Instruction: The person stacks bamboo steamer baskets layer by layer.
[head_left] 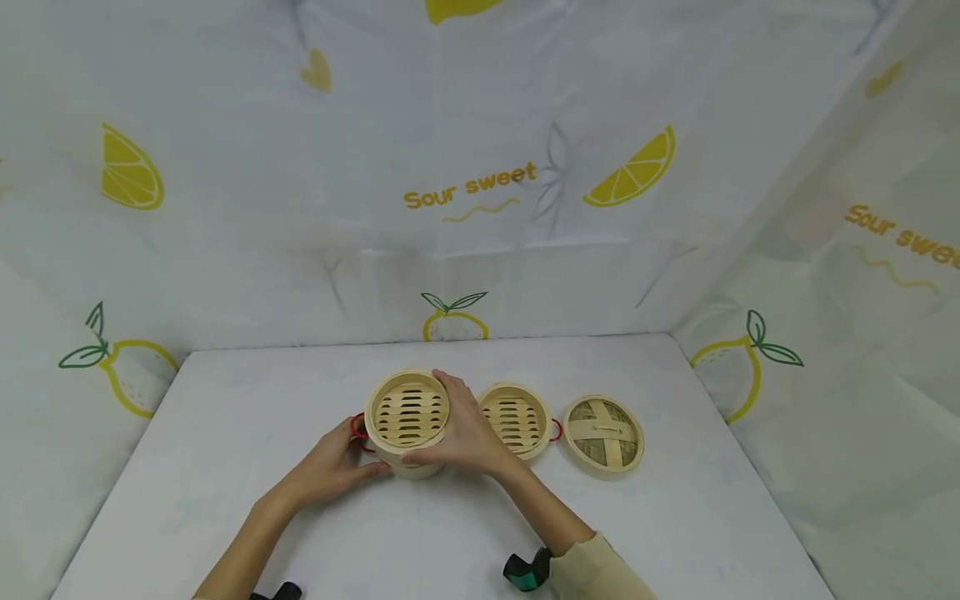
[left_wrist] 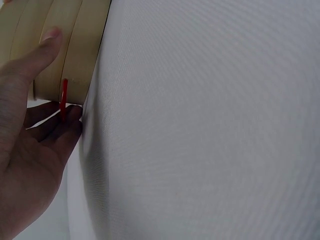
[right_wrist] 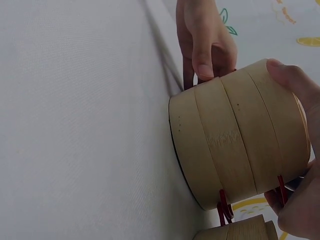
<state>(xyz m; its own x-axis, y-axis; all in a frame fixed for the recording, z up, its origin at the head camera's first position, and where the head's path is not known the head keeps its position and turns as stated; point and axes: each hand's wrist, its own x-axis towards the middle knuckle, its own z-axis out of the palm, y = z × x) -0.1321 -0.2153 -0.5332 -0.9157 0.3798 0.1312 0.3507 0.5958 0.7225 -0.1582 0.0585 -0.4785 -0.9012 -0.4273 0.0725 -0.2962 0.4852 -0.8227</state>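
Backdrop cloth (head_left: pixel 262 233) with lemon prints rises behind and beside 1 white bench (head_left: pixel 712 517), whose far, left and right edges show; the near edge is cut off. A wide stretch of bench separates the stack from the left edge, a narrower 1 the lid from the right edge. 3 bamboo baskets stand there, 2 of them stacked near the middle: the upper basket (head_left: pixel 411 410) sits on the lower basket (right_wrist: pixel 205 145), whose inside is hidden. Just right of them is the 3rd basket (head_left: pixel 525 410), its left side partly covered by a hand, and beside that 1 lid (head_left: pixel 606 433). The right hand (head_left: pixel 468 437) grips the upper basket, thumb at the near side and fingers round the far side. The left hand (head_left: pixel 330 467) grasps the lower basket, thumb against its wall, other fingers bent round behind and partly hidden. 1 sleeve (head_left: pixel 603 575) and 2 black wrist devices (head_left: pixel 531 572) run into view at the bottom, partly cropped. Smallest, 2 red loops (head_left: pixel 358 426) show on the stack's left, partly behind fingers.
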